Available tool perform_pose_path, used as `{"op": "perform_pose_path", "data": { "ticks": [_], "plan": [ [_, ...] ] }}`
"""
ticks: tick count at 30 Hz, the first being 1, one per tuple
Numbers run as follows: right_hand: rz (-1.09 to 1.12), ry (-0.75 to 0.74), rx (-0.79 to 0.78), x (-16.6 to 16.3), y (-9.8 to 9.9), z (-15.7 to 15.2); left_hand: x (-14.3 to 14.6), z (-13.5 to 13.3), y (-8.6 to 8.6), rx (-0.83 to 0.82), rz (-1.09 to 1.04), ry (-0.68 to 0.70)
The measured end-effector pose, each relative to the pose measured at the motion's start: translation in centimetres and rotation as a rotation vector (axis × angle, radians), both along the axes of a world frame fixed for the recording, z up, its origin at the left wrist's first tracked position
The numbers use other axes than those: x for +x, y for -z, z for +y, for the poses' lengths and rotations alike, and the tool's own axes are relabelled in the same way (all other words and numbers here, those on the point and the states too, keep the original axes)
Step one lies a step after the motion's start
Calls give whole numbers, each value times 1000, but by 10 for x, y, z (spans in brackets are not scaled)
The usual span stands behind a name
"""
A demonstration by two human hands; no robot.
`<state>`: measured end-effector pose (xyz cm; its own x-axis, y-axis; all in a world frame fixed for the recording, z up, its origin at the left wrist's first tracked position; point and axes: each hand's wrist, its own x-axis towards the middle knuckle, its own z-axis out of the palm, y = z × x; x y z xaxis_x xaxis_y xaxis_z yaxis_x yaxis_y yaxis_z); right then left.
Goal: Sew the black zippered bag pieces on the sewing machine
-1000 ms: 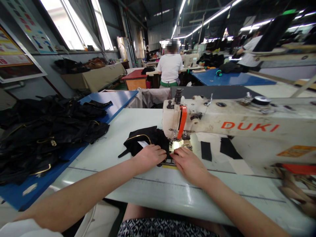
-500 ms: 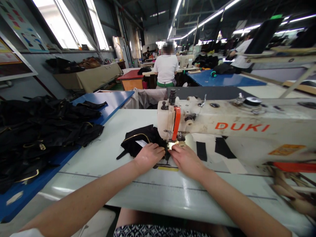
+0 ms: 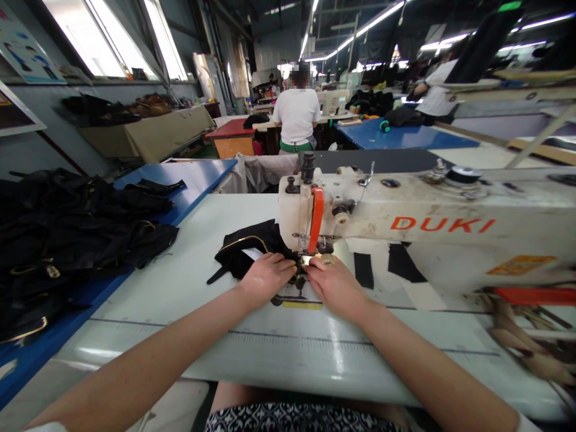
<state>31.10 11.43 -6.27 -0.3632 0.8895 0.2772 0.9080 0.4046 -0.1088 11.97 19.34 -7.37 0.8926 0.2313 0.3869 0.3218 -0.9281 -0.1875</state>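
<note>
Black fabric piece (image 3: 245,255) | left hand (image 3: 265,277), right hand (image 3: 332,284) pressing flat at sewing machine (image 3: 405,225) needle | best fed evenly, fingertips clear

Both hands are closing in under the head of the DUKI sewing machine (image 3: 310,219). The left hand (image 3: 266,276) is sliding forward over the black fabric piece (image 3: 245,252), so less of its white label (image 3: 252,254) is showing than a second ago. The right hand (image 3: 333,282) is pressing closer to the needle area, its fingertips (image 3: 308,268) now nearly meeting the left hand's. The fabric piece is feeding further in beneath the machine head.
</note>
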Motion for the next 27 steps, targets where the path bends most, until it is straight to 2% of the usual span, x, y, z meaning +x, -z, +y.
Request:
{"op": "perform_pose_path", "data": {
  "ticks": [17,27],
  "plan": [
    [-12,-17,1,2,4,-5,1,1,1,-32,12,-26],
    [47,14,61,2,3,-5,3,16,3,-47,17,-45]
  ]
}}
